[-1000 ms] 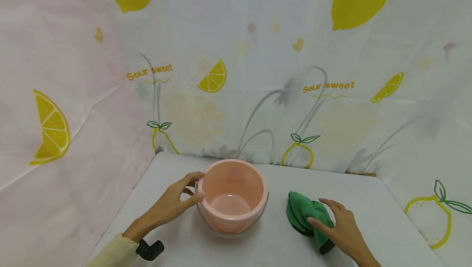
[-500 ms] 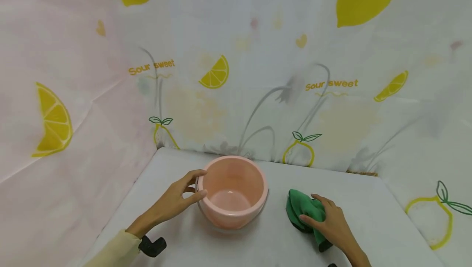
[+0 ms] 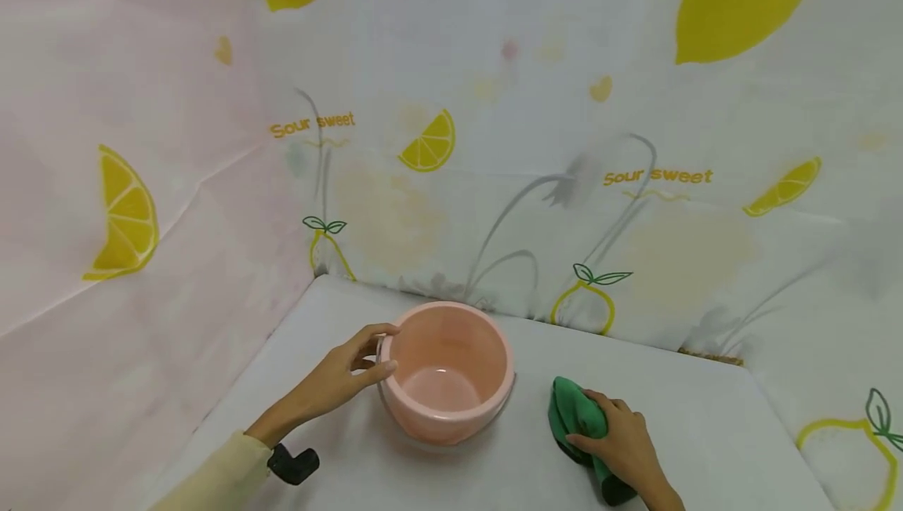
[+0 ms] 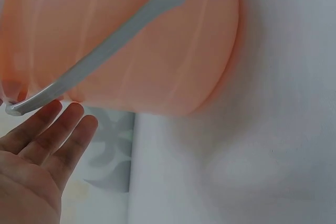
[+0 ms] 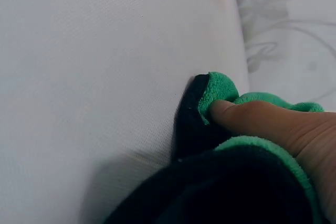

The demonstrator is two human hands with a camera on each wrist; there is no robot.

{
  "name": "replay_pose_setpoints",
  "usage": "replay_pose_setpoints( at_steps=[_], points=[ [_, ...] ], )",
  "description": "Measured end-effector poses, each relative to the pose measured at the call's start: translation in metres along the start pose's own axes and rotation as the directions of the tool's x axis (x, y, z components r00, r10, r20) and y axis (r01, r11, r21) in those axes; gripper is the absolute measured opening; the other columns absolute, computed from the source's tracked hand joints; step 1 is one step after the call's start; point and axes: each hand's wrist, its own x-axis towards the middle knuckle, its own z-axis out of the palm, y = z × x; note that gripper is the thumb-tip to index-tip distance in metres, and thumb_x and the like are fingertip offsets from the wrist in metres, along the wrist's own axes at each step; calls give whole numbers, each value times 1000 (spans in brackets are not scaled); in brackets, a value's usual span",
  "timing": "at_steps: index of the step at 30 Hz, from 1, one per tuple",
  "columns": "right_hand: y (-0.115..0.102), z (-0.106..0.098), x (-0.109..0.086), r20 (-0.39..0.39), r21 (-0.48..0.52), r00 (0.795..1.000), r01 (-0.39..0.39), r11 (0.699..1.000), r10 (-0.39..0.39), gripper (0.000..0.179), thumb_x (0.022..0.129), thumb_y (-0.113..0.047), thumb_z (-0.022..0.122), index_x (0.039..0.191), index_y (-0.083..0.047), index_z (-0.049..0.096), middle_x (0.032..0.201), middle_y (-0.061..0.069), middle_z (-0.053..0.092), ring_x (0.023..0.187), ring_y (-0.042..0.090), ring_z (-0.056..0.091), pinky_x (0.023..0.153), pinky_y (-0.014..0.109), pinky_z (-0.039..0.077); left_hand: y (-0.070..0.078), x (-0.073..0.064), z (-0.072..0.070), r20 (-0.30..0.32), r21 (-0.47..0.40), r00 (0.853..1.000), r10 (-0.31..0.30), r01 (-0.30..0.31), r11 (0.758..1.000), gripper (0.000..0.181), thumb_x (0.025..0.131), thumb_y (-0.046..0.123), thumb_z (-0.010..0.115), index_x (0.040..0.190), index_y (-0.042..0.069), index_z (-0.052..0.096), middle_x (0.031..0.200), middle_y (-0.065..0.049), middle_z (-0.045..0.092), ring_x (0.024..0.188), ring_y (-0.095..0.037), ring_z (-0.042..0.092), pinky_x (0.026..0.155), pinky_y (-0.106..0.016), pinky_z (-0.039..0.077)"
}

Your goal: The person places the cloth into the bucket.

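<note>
A pink bucket (image 3: pixel 447 417) with a grey handle (image 4: pixel 118 40) stands on the white table. My left hand (image 3: pixel 346 374) is at its left rim, thumb and index fingertip over the edge. In the left wrist view, several fingers (image 4: pixel 60 135) reach the outer wall beside the handle's end. To the bucket's right lies a crumpled green cloth (image 3: pixel 582 417) with a dark underside. My right hand (image 3: pixel 624 440) grips it from above, thumb (image 5: pixel 226 111) pressed into the green pile in the right wrist view. Part of the cloth is hidden under the palm.
A white wall covering with printed lemons (image 3: pixel 426 143) rises behind the table (image 3: pixel 522 472). A pinkish covering (image 3: pixel 183 323) borders the left side. A black strap piece (image 3: pixel 292 464) sits by the left wrist below the pale sleeve (image 3: pixel 219 480).
The right hand has moved left onto the cloth and closed round it, bunching it up. The left hand stays at the bucket's rim. The head view has shifted slightly.
</note>
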Motion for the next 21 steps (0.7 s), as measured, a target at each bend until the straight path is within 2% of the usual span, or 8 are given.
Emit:
replay_pose_setpoints(
  at_steps=[5, 10, 13, 18, 21],
  points=[
    [-3, 5, 3, -20, -11, 1000, 16, 1000, -17, 76, 74, -34, 93, 136, -5, 63, 115, 21, 68, 94, 34, 63, 74, 50, 54, 0, 0, -4, 17, 5, 1000, 3, -3, 1000, 53, 99, 42, 69, 147, 33, 48, 135, -2, 62, 117, -17, 64, 100, -36, 53],
    [-7, 0, -1, -87, 75, 996, 26, 997, -20, 58, 77, -17, 90, 128, -3, 67, 111, 17, 71, 98, 33, 67, 75, 51, 57, -1, -3, -6, 15, -18, 1000, 11, -11, 1000, 53, 98, 39, 71, 145, 29, 49, 135, -6, 62, 114, -22, 66, 97, -40, 55],
    [-8, -5, -6, -105, 135, 994, -1, 991, 15, 55, 79, -18, 89, 127, -5, 68, 117, 18, 71, 102, 33, 67, 77, 49, 57, -2, -4, -6, 20, -24, 1000, 23, -23, 999, 51, 99, 37, 71, 144, 29, 49, 133, -8, 62, 112, -22, 66, 95, -42, 55],
    [-10, -11, -15, -105, 219, 991, -52, 974, 77, 56, 81, -26, 89, 130, -8, 67, 121, 17, 70, 104, 32, 67, 77, 45, 58, -2, -4, -6, 40, -12, 998, 57, -57, 998, 49, 100, 35, 70, 143, 27, 50, 132, -10, 63, 108, -21, 66, 93, -40, 56],
    [-17, -18, -21, -135, 244, 987, -54, 968, 89, 58, 82, -27, 89, 132, -8, 66, 122, 20, 69, 104, 34, 67, 75, 46, 58, -2, -1, -7, 49, -9, 996, 75, -75, 997, 49, 100, 34, 70, 143, 26, 50, 133, -12, 63, 107, -23, 67, 91, -40, 57]
  ],
)
